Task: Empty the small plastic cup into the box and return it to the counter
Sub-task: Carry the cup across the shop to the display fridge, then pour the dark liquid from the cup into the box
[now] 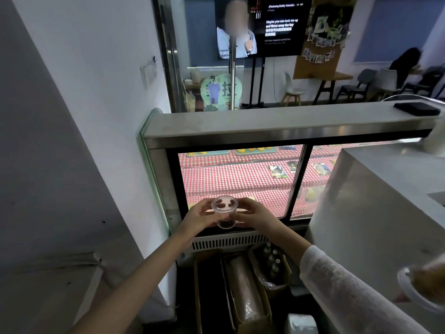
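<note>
A small clear plastic cup (225,212) with a clear lid and a little dark residue at its bottom is held upright in front of the display case. My left hand (200,216) wraps its left side and my right hand (254,214) wraps its right side, both touching it. Below the hands, on the floor, stand open cardboard boxes (243,289); one holds a long brown wrapped roll. The grey counter (385,189) rises at the right.
A glass display case (240,179) with red checked shelves stands straight ahead, a white wall (72,141) at the left. A box with several bottles (272,263) sits by the counter's base. A clear lidded container (419,289) is at the right edge.
</note>
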Demonstrator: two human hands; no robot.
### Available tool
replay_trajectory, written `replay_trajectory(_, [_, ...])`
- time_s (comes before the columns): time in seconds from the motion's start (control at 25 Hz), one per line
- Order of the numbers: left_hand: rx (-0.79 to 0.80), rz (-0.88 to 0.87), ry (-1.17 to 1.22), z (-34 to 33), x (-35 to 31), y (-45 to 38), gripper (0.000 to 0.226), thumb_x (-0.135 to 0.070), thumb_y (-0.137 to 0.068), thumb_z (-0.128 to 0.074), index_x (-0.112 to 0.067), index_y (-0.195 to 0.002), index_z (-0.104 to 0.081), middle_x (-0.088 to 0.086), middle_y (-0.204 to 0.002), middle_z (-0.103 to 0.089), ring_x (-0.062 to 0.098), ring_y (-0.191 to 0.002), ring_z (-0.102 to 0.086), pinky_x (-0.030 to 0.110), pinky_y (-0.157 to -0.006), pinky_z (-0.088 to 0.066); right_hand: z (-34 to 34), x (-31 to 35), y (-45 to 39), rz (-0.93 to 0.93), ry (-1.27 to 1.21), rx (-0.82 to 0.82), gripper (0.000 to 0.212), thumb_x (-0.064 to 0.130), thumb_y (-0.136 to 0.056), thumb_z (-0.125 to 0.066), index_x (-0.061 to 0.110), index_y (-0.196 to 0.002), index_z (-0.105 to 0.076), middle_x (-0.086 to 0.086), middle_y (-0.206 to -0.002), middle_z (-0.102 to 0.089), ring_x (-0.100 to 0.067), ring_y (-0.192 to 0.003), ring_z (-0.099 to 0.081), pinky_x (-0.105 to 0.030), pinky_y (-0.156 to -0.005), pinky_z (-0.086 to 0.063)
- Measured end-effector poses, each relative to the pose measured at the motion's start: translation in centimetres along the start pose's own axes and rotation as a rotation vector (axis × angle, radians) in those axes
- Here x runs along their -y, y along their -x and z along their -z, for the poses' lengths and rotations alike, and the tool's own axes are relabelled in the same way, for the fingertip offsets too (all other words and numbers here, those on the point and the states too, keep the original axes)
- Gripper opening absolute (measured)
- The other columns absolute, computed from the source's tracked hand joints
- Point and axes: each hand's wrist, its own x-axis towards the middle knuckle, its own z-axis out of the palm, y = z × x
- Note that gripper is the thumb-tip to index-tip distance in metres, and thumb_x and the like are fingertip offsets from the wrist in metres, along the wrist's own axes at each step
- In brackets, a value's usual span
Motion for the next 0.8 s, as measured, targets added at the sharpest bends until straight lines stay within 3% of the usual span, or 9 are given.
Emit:
replay_trajectory(0.08, [-0.017,0.025,0.004,-0.6,0.8,0.4,0.046,-0.02,-0.08,-0.08,-0.02,-0.123,-0.064,-0.001,-0.125,-0.069,0.02,-0.115,-0.065,0.035,-0.096,-0.056,0.2,-1.0,-0.1,-0.015,-0.011,0.023,0.041,0.008,-0.085,-0.07,0.002,-0.124,-0.057,-0.008,-0.124,-0.066,-0.023,-0.109,-0.067,-0.033,-0.09,-0.057])
replay_trajectory(0.24, [-0.029,0.075,0.046,-2.0,3.8,0.3,0.049,-0.015,-0.081,-0.078,-0.015,-0.127,-0.063,0.004,-0.127,-0.069,0.023,-0.117,-0.065,0.039,-0.097,-0.055,0.2,-4.3,-0.5,-0.051,-0.01,0.034,0.042,0.009,-0.086,-0.069,0.003,-0.125,-0.056,-0.011,-0.125,-0.065,-0.024,-0.111,-0.066,-0.028,-0.081,-0.057])
replay_trajectory(0.32, [-0.009,0.08,0.034,-2.6,6.4,-0.4,0.052,-0.011,-0.08,-0.079,-0.015,-0.128,-0.062,0.005,-0.127,-0.069,0.021,-0.118,-0.065,0.037,-0.099,-0.055,-0.1,-7.3,-1.1,-0.065,-0.014,0.029,0.045,0.008,-0.084,-0.07,0.003,-0.127,-0.055,-0.014,-0.126,-0.065,-0.024,-0.111,-0.065,-0.026,-0.079,-0.056])
replay_trajectory(0.48, [0.02,0.091,0.007,-3.1,13.6,-2.2,0.053,-0.008,-0.079,-0.08,-0.014,-0.128,-0.061,0.002,-0.126,-0.07,0.016,-0.118,-0.065,0.021,-0.092,-0.054,-1.6,-15.0,-3.1,-0.072,-0.007,-0.011,0.045,0.005,-0.083,-0.071,0.003,-0.126,-0.057,-0.016,-0.123,-0.066,-0.026,-0.115,-0.064,-0.035,-0.096,-0.051])
replay_trajectory(0.68, [0.043,0.085,-0.047,-2.7,23.4,-5.3,0.054,-0.006,-0.08,-0.078,-0.008,-0.13,-0.059,0.007,-0.128,-0.068,0.02,-0.119,-0.064,0.034,-0.103,-0.052,-4.5,-24.9,-6.5,-0.081,-0.053,-0.039,0.044,0.001,-0.082,-0.071,-0.001,-0.124,-0.057,-0.02,-0.123,-0.066,-0.026,-0.112,-0.065,-0.035,-0.099,-0.05])
replay_trajectory(0.8, [0.059,0.079,-0.08,-2.6,30.1,-7.2,0.054,-0.008,-0.079,-0.08,-0.009,-0.129,-0.059,0.005,-0.126,-0.07,0.018,-0.116,-0.066,0.024,-0.094,-0.055,-6.0,-31.7,-8.6,-0.106,-0.07,-0.027,0.044,0.007,-0.082,-0.072,0.007,-0.124,-0.057,-0.013,-0.123,-0.067,-0.021,-0.111,-0.066,-0.034,-0.095,-0.053])
